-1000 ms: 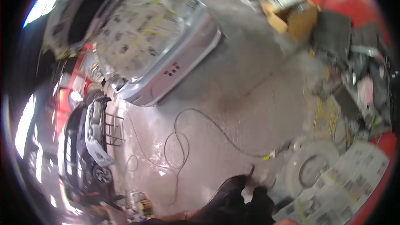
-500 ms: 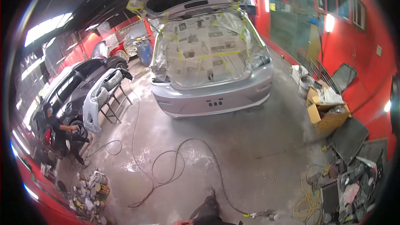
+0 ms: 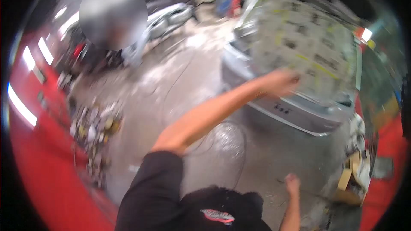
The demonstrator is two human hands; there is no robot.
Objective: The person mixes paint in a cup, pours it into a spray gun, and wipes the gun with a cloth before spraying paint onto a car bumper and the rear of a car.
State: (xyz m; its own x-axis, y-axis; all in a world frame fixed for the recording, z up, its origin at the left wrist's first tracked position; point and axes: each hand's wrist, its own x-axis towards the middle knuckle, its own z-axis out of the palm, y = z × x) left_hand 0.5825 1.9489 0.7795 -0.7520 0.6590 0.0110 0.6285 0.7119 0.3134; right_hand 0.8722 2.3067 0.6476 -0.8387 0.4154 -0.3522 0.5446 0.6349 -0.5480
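My left arm reaches across the view, and my left hand (image 3: 280, 83) is in front of the silver car's rear bumper (image 3: 312, 113) and the newspaper masking (image 3: 302, 38). Its fingers look curled, but motion smears them, and whatever they may hold is not readable. Lower right, over the floor, my right hand (image 3: 292, 183) is closed, with a small dark shape beside it too blurred to name. Neither hand visibly touches the car.
A detached bumper (image 3: 165, 19) stands at the upper left, near a person partly covered by a blurred circle (image 3: 112, 15). Cans (image 3: 96, 124) clutter the left floor. A hose (image 3: 245, 145) lies across the floor; an open cardboard box (image 3: 349, 175) is at the right.
The view has turned left, so the car now appears farther right and tilted. My left arm has come up across the view, and my right hand has appeared at the lower right.
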